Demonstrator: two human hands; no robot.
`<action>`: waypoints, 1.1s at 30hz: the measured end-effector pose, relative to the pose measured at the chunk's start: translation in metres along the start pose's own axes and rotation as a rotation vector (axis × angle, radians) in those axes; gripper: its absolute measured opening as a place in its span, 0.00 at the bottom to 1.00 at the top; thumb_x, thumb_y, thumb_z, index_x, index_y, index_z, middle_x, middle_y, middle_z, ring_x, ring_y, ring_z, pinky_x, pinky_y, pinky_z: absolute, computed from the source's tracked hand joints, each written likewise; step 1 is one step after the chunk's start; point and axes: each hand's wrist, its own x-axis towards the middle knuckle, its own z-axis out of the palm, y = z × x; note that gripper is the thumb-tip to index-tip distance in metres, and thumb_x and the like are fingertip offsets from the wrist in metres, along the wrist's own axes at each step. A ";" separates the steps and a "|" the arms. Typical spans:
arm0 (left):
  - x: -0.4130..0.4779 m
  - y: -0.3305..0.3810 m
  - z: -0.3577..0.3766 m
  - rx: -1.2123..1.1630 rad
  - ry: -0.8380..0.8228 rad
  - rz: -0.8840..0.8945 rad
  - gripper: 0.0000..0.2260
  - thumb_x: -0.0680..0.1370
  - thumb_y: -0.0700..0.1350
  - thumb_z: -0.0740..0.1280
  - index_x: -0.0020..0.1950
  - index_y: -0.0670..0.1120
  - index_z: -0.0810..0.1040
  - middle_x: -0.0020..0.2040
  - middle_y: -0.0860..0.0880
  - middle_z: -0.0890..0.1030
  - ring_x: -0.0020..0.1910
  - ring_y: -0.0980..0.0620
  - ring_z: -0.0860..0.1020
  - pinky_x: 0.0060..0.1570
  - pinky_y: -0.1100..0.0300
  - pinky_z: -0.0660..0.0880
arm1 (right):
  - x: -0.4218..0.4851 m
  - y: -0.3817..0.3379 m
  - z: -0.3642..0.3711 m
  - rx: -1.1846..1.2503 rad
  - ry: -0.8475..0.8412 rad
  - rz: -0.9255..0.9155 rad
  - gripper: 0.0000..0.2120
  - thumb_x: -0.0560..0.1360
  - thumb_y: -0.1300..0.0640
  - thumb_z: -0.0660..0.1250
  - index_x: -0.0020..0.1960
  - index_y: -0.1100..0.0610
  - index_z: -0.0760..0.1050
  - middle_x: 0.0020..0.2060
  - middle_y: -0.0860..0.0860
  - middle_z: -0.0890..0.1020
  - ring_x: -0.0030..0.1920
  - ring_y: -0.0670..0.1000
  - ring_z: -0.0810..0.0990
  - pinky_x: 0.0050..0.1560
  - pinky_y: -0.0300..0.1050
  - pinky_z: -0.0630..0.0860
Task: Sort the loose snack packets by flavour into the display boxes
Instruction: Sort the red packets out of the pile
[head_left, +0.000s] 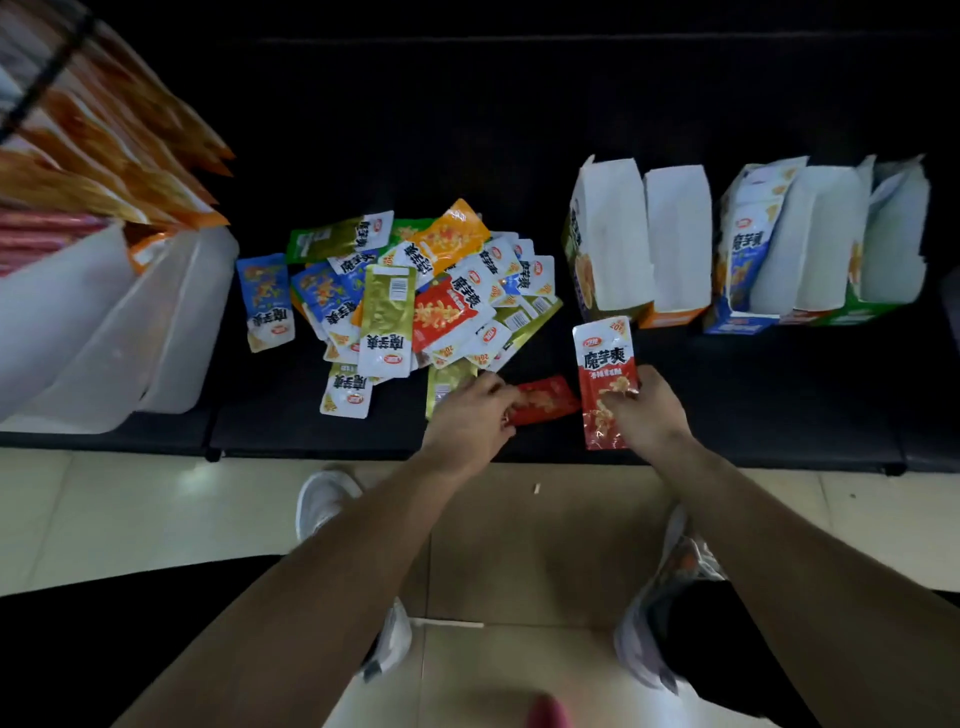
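Over a black tabletop (727, 395), the right hand (644, 410) pinches an upright red packet (605, 364) by its lower half, thumb on the front, while the left hand (470, 421) closes its fingers on the left end of a second red packet (545, 400) lying flat just beside the first. At 11 o'clock from the hands a loose pile (415, 291) of blue, green, gold, orange and red packets spreads across the tabletop, with a blue packet (265, 301) lying at its 9 o'clock edge. Display boxes (675, 234) stand open in a row at 1 o'clock, their white flaps raised; the blue box (743, 249) holds packets. Translucent bins (104, 322) with orange bags sit at 10 o'clock. White shoes (324, 501) rest on the tiled floor (78, 519) below.
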 end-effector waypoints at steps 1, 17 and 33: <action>-0.004 0.000 0.006 0.005 -0.063 0.002 0.19 0.74 0.51 0.73 0.63 0.52 0.78 0.62 0.54 0.73 0.61 0.51 0.72 0.53 0.54 0.77 | 0.001 0.005 -0.002 -0.010 -0.003 0.009 0.09 0.79 0.56 0.66 0.58 0.52 0.71 0.45 0.46 0.78 0.43 0.46 0.78 0.36 0.42 0.70; -0.010 -0.011 0.014 -0.086 -0.033 -0.362 0.30 0.68 0.54 0.79 0.63 0.44 0.71 0.59 0.43 0.74 0.56 0.42 0.75 0.50 0.50 0.74 | 0.007 0.001 0.010 -0.067 -0.182 -0.077 0.12 0.80 0.55 0.67 0.63 0.51 0.72 0.52 0.46 0.77 0.52 0.48 0.76 0.48 0.45 0.71; 0.008 -0.020 -0.040 -1.000 -0.010 -0.495 0.04 0.77 0.42 0.72 0.49 0.50 0.82 0.47 0.50 0.86 0.47 0.49 0.84 0.51 0.51 0.81 | 0.018 -0.028 0.026 -0.223 -0.276 -0.232 0.14 0.79 0.52 0.69 0.62 0.46 0.69 0.54 0.44 0.77 0.55 0.47 0.77 0.48 0.45 0.74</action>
